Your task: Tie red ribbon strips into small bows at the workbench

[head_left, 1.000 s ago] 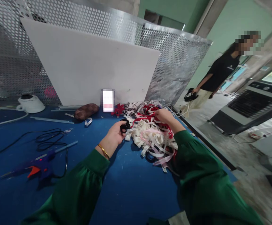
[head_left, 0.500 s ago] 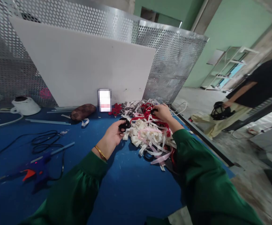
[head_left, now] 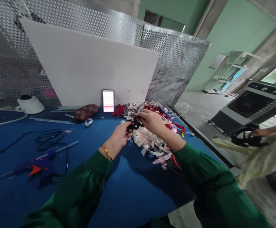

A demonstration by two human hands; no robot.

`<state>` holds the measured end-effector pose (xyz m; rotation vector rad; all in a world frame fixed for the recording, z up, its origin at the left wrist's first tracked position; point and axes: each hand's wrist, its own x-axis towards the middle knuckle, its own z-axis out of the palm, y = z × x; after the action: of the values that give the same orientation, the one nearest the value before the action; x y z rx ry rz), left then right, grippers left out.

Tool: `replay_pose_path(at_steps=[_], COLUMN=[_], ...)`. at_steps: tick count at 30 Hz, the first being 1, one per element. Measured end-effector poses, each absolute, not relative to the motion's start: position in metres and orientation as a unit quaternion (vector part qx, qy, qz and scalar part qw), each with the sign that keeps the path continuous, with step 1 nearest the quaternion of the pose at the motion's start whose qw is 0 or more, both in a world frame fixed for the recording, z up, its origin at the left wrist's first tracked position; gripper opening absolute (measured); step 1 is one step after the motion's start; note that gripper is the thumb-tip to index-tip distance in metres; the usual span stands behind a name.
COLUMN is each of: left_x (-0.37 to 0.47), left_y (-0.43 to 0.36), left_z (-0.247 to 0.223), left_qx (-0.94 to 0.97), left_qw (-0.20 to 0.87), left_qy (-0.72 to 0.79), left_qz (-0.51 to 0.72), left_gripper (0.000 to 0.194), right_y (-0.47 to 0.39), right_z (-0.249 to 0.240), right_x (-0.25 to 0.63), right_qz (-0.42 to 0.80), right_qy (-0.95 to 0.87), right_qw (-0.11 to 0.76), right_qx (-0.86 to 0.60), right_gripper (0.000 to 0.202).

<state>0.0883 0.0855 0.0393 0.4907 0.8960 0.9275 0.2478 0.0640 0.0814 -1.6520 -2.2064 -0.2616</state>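
Observation:
Fingers of my left hand (head_left: pixel 119 134) are closed round a small black looped item (head_left: pixel 131 127), perhaps bands or ribbon. My right hand (head_left: pixel 152 122) meets it from the right, thumb and fingers pinched on the same black material. Both hands are over the left edge of a heap of ribbon strips (head_left: pixel 149 139), white, cream and pink in front, with red and grey ones behind. Where the two hands touch the black item, its exact shape is too small to tell.
On the blue table (head_left: pixel 119 196) lie a blue glue gun (head_left: pixel 41 164) with a coiled cord, clear sticks and a brown checked pouch (head_left: pixel 87 112). A lit phone (head_left: pixel 108 101) leans on a white board (head_left: pixel 92 63). At right, a person's hand (head_left: pixel 261 132) holds something black.
My right hand has moved left from the heap to the black item at my left hand. At the right, the person has moved down and right, uncovering a grey and black machine.

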Motion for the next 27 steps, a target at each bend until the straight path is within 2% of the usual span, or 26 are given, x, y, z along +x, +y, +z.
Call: replay_pose_path(at_steps=[6,10,14,19,20,22,24,27], left_x=[0.086,0.088,0.092,0.094,0.094,0.092,0.091,0.088], left_y=[0.085,0.087,0.085,0.082,0.083,0.085,0.086,0.089], left_z=[0.04,0.032,0.025,0.025,0.026,0.029,0.031,0.033], left_qx=[0.219,0.24,0.269,0.254,0.241,0.225,0.217,0.2], left_qw=[0.797,0.8,0.781,0.761,0.763,0.769,0.776,0.785], left_qy=[0.4,0.411,0.433,0.457,0.455,0.444,0.43,0.418], left_qz=[0.395,0.366,0.361,0.385,0.391,0.4,0.407,0.411], left_gripper=[0.007,0.016,0.017,0.011,0.011,0.012,0.015,0.016], right_y=[0.062,0.063,0.06,0.089,0.101,0.124,0.144,0.158], right_z=[0.06,0.054,0.059,0.075,0.077,0.075,0.066,0.041], right_x=[0.225,0.229,0.23,0.274,0.293,0.334,0.372,0.407], right_qz=[-0.156,-0.138,-0.068,0.096,0.121,0.057,-0.048,-0.03], right_qy=[-0.762,-0.763,-0.808,-0.88,-0.862,-0.748,-0.597,-0.568], right_qw=[0.074,0.054,0.075,0.111,0.128,0.183,0.132,0.089], right_qx=[-0.624,-0.629,-0.581,-0.452,-0.475,-0.636,-0.79,-0.818], right_gripper=[0.028,0.026,0.028,0.03,0.03,0.034,0.035,0.03])
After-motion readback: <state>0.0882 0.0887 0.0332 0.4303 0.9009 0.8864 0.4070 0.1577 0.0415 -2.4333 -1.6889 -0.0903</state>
